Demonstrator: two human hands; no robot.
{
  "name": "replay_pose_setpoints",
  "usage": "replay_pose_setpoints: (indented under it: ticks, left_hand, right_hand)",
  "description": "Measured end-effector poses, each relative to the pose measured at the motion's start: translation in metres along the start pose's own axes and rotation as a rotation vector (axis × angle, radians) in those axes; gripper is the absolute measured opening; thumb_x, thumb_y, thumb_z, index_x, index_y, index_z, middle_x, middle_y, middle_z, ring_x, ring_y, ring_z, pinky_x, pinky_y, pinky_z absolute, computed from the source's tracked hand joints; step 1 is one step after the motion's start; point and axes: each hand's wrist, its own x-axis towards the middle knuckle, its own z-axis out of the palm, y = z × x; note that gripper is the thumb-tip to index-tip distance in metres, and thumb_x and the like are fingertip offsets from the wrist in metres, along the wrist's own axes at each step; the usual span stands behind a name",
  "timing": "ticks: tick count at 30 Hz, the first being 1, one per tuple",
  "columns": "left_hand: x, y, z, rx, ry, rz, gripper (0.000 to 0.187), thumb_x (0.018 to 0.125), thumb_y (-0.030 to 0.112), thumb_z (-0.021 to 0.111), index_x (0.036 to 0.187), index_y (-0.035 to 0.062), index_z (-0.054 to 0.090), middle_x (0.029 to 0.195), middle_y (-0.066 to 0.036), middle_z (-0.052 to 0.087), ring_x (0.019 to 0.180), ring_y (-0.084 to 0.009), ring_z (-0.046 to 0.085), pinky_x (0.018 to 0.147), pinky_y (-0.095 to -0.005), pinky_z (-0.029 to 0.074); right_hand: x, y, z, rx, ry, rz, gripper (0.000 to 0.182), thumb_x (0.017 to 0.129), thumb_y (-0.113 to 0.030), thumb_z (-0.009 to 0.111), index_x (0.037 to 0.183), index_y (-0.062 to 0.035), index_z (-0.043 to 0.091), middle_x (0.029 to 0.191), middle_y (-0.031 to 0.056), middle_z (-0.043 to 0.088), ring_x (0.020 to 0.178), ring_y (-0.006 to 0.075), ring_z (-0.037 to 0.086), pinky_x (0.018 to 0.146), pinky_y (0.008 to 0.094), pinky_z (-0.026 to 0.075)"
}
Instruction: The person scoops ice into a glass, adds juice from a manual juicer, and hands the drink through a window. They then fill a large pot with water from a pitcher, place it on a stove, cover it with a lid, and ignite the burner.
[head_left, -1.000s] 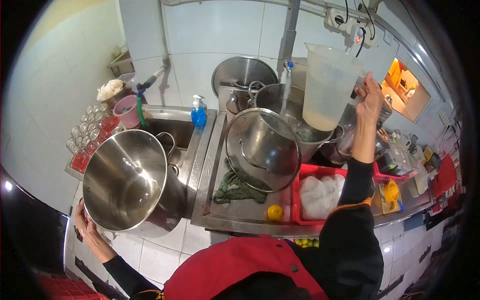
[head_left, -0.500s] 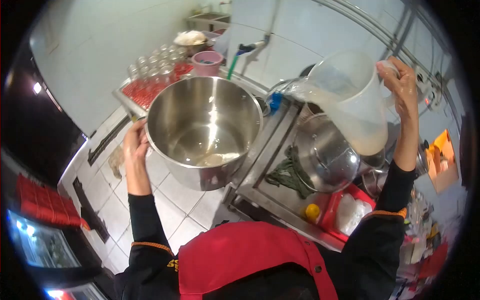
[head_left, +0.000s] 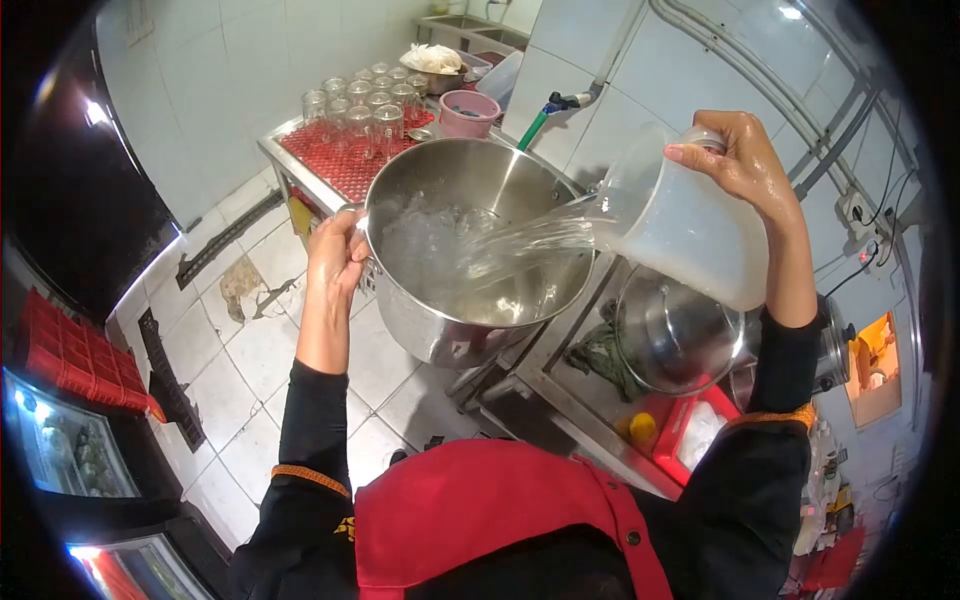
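Note:
Water (head_left: 530,240) streams from a translucent plastic pitcher (head_left: 695,225) into a large stainless steel pot (head_left: 440,325), splashing against its inner left side. My right hand (head_left: 745,165) is wrapped round the pitcher's handle and holds it tipped to the left above the pot's right rim. At the pot's left side, my left hand (head_left: 338,250) grips the pot's handle, fingers closed. The pot is tilted slightly toward me, so its inside shows. What carries its weight underneath cannot be made out.
Several glass mugs (head_left: 388,125) stand on a red mat (head_left: 345,170) at the back, beside a pink bucket (head_left: 468,115). Right of the pot, a steel counter (head_left: 575,395) bears a large clear-looking round vessel (head_left: 680,330), a green cloth (head_left: 605,355) and a red tray (head_left: 672,440). White tiles (head_left: 270,345) cover the floor.
The pitcher has come left and is tipped over the pot; its water now lands inside. The pot and my left hand sit further right in view.

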Motion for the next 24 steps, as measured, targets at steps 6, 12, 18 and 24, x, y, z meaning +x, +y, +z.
replay_pose_setpoints:
  ticks: [6,12,18,24]
  left_hand:
    - [0.0,-0.001,0.002,0.012,0.011,0.016,0.007,0.072,-0.002,0.049,0.069,0.0025,0.046,0.051,0.003,0.033,0.036,-0.0048,0.025,0.032,-0.0195,0.02]
    - [0.007,-0.003,-0.005,0.065,-0.048,0.019,0.005,0.075,0.001,0.049,0.071,-0.0019,0.05,0.046,0.006,0.029,0.035,-0.0039,0.023,0.032,-0.0185,0.018]
    - [0.006,-0.003,-0.002,0.05,-0.032,-0.008,0.015,0.075,0.0,0.05,0.062,0.0063,0.043,0.046,0.006,0.03,0.034,-0.004,0.023,0.03,-0.0176,0.018]
    - [0.017,-0.003,-0.015,0.027,-0.063,-0.028,0.011,0.076,0.002,0.051,0.067,0.0035,0.047,0.045,0.005,0.032,0.033,-0.0036,0.022,0.03,-0.0171,0.021]
  right_hand:
    - [-0.026,0.017,-0.004,0.264,0.006,0.302,0.039,0.066,-0.035,0.068,0.051,-0.0067,0.046,0.044,-0.0046,0.035,0.04,0.0059,0.031,0.037,0.0219,0.023]
    - [-0.074,0.049,-0.022,0.775,0.194,0.536,0.033,0.072,-0.029,0.066,0.057,-0.009,0.045,0.048,-0.0069,0.033,0.04,0.0026,0.025,0.039,0.0191,0.022]
    - [-0.122,0.074,-0.076,0.79,0.424,0.725,0.031,0.074,-0.03,0.064,0.059,-0.0086,0.047,0.046,-0.0079,0.031,0.039,0.0025,0.024,0.039,0.0182,0.02]
    - [-0.161,0.117,-0.135,0.209,0.348,0.846,0.034,0.064,-0.035,0.068,0.059,-0.0059,0.051,0.045,-0.0058,0.033,0.038,0.0037,0.027,0.037,0.0194,0.02]
